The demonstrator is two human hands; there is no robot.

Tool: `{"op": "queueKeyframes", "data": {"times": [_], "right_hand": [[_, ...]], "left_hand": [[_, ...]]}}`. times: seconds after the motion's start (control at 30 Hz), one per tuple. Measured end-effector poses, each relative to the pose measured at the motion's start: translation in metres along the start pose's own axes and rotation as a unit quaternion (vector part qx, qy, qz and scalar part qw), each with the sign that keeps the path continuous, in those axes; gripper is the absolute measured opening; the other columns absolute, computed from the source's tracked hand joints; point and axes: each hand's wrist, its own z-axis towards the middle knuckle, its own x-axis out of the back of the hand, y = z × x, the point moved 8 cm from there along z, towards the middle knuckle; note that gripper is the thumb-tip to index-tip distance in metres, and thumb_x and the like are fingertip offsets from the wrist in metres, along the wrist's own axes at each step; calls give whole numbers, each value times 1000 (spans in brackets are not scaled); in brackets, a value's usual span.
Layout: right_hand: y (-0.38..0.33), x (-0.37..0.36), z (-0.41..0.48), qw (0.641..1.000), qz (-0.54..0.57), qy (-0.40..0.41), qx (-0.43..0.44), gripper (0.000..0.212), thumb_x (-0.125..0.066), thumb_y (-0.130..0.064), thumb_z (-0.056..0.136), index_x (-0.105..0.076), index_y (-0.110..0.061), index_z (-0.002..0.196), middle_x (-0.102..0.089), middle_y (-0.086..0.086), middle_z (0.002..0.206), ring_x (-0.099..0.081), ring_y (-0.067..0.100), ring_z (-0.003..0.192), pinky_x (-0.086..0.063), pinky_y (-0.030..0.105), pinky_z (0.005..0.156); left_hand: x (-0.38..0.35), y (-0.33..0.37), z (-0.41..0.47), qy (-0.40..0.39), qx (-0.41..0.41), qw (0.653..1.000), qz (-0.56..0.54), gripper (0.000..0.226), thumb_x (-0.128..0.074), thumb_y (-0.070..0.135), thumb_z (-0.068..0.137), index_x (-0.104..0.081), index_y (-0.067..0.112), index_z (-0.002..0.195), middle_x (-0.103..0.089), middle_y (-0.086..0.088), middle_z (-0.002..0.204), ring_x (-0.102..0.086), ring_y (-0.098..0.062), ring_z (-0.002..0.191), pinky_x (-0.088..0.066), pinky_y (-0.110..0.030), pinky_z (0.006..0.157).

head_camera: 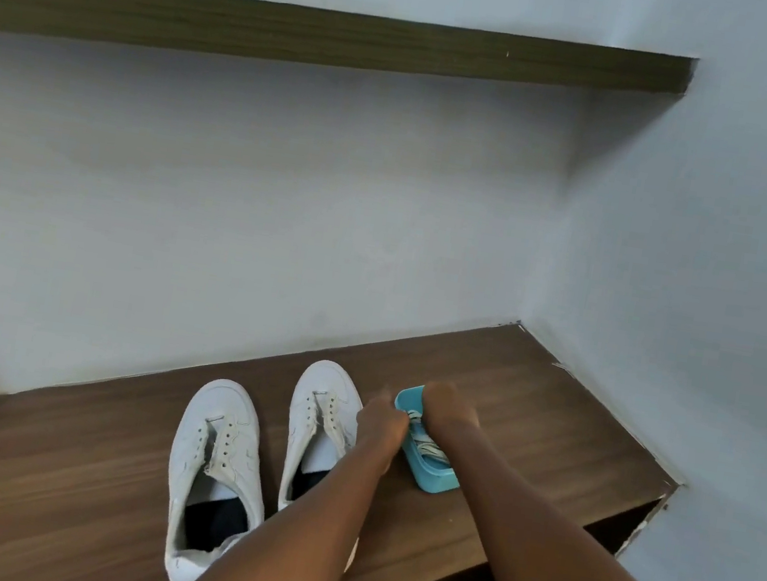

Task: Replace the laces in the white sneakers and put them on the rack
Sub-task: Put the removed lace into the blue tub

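- Well, the laces (430, 449) lie in a loose heap inside the blue tray (435, 482), low in the frame and a bit right of the middle; they are not in any shoe yet
- Just left of the tray stand the two white shoes, the left sneaker (217, 454) at the lower middle and the right sneaker (323, 410) beside it; the toes point at the wall; the lace holes look bare
- Over the far end of the tray bends the right hand (448, 407), its fingers dipping in over the laces; it is blurry, so I cannot tell if it pinches one
- At the tray's left side sits the left hand (382, 419), curled up between the tray and the right sneaker; I cannot tell if it holds the tray, a lace or nothing
- Shoes and tray sit on a brown wooden top (548, 439); a pale wall (236, 193) stands behind; a dark shelf (309, 38) runs across the upper frame; I cannot tell which part is the rack
- What could go wrong, I think: the laces look mixed up, so a fast pull on one end may drag the whole heap out or tip the tray; the tray is not far from the front edge and could slide off; the left arm lies over the heel of the right sneaker, so a quick move may knock that shoe
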Motion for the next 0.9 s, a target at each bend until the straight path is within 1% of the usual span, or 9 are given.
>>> {"op": "queueKeyframes", "data": {"times": [0.17, 0.37, 0.43, 0.53, 0.6, 0.67, 0.73, 0.83, 0.9], "right_hand": [[-4, -23, 7, 997, -72, -12, 18, 27, -43, -8, 97, -53, -6, 121, -56, 10, 124, -59, 25, 110, -47, 32, 89], [-4, -25, 11, 999, -49, 21, 9, 23, -44, -7, 96, -55, -6, 117, -61, 9, 117, -61, 22, 105, -48, 30, 86], [2, -22, 13, 999, 6, 30, -13, 24, -46, -4, 94, -58, -5, 114, -63, 10, 115, -61, 23, 104, -48, 30, 85], [9, -3, 13, 993, 95, 65, -26, 20, -57, -10, 87, -65, -6, 105, -65, 10, 108, -61, 25, 99, -48, 31, 78], [9, 20, 7, 987, 135, 88, -16, 21, -62, -14, 83, -68, -7, 102, -66, 11, 106, -60, 27, 100, -43, 26, 75], [5, 44, 1, 979, 178, 100, 5, 26, -65, -17, 83, -69, -8, 107, -67, 10, 107, -60, 24, 101, -39, 15, 70], [-4, 66, -8, 955, 279, 102, 25, 25, -68, -16, 83, -70, -9, 106, -67, 8, 99, -59, 18, 91, -38, 10, 66], [-33, 91, -27, 894, 428, 96, 96, 15, -72, -12, 76, -75, -18, 90, -69, 0, 80, -61, 11, 77, -49, 31, 76], [-58, 94, -39, 866, 480, 67, 123, 14, -72, -8, 74, -76, -19, 82, -70, -5, 71, -62, 5, 67, -50, 28, 69]], "left_hand": [[-8, -8, 7, -31, 25, 998, -41, 33, -42, 8, 93, -56, 17, 121, -63, -8, 111, -63, -22, 95, -56, -38, 84], [-10, -11, 10, -36, 40, 997, -49, 32, -44, 9, 94, -57, 17, 123, -64, -7, 107, -64, -21, 93, -56, -36, 84], [-8, -10, 8, -36, 41, 997, -55, 33, -44, 9, 93, -57, 16, 123, -63, -8, 114, -63, -23, 99, -54, -38, 88], [8, -6, 6, -17, 34, 998, -45, 41, -45, 11, 96, -47, 13, 137, -49, -8, 140, -47, -24, 128, -38, -33, 106], [26, -1, 5, 10, 15, 999, -43, 40, -44, 12, 98, -46, 12, 138, -47, -7, 143, -43, -23, 132, -33, -31, 108], [44, 4, 3, 31, 5, 998, -62, 37, -42, 14, 98, -52, 12, 134, -52, -8, 138, -48, -25, 126, -35, -31, 106], [57, 7, -1, 31, 19, 994, -101, 36, -41, 22, 98, -57, 10, 128, -57, -11, 131, -52, -29, 121, -39, -36, 106], [70, 7, -13, -15, 51, 971, -233, 43, -37, 39, 98, -63, 8, 112, -68, -11, 108, -63, -27, 101, -50, -35, 90], [79, 10, -28, -60, 60, 943, -321, 55, -27, 52, 99, -65, 12, 95, -71, -5, 82, -63, -18, 79, -49, -28, 72]]}}
